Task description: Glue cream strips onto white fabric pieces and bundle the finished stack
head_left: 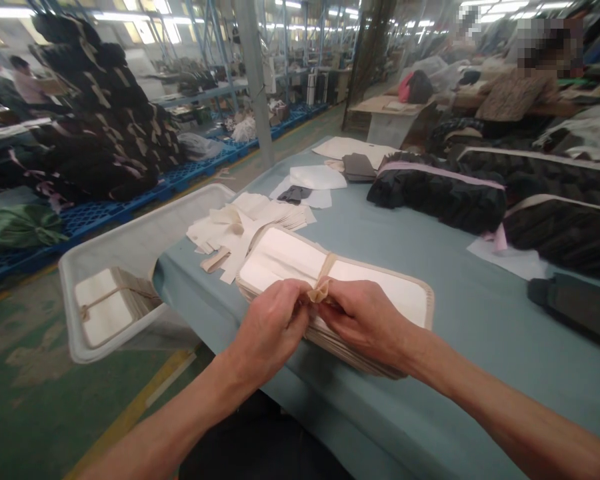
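A stack of white fabric panels with beige edging lies on the table, and a beige cloth strip runs across its middle. Both hands meet at the stack's near edge, where the strip bunches into a knot or twist. My left hand pinches the strip from the left. From the other side my right hand pinches it with thumb and fingers. Exactly how the strip's ends cross is hidden by the fingers. Touching the stack's far left corner is a loose pile of cream cloth strips.
Left of the table stands a white plastic bin holding a tied stack of panels. Black tied bundles lie at the right on the blue-green table. White and grey fabric pieces rest farther back. A person is at the upper right.
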Available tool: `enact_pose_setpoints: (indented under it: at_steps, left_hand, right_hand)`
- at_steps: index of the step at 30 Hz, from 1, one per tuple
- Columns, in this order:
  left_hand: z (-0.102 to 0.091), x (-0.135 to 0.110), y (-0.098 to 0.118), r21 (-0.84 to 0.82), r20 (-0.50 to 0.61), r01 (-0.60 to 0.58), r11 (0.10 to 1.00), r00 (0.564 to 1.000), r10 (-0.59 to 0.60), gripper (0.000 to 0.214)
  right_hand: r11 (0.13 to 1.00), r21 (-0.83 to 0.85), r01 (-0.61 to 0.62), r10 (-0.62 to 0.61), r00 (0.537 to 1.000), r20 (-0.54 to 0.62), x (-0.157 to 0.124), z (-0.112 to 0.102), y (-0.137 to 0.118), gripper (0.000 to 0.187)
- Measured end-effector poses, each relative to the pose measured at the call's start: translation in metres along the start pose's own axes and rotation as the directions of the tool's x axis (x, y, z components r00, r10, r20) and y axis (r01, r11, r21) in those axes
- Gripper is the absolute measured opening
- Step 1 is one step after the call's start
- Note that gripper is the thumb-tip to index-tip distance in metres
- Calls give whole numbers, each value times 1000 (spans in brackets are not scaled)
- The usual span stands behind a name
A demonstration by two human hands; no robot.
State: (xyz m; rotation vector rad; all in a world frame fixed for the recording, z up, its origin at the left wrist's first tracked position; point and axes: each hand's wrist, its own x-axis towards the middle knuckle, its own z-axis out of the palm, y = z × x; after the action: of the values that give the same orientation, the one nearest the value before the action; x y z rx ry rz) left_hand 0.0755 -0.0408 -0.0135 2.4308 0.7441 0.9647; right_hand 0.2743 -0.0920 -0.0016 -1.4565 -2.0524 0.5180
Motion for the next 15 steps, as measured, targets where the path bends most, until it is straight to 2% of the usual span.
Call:
enact_pose_setpoints:
  at_steps: [3, 6, 15]
  left_hand:
    - [5, -3, 1, 102, -99, -45, 994, 994, 55, 17]
    - [10, -5, 3, 158, -162, -27, 987, 985, 53, 15]
    - [18, -7, 4, 240, -224, -21, 970, 972, 77, 13]
  right_hand:
    - [1000, 27, 10, -9, 1000, -19, -1, 1, 0, 23]
    - [998, 60, -2, 3, 1000, -14, 0, 1, -1, 22]
    - [985, 93, -148, 136, 983, 121, 11, -14, -7, 23]
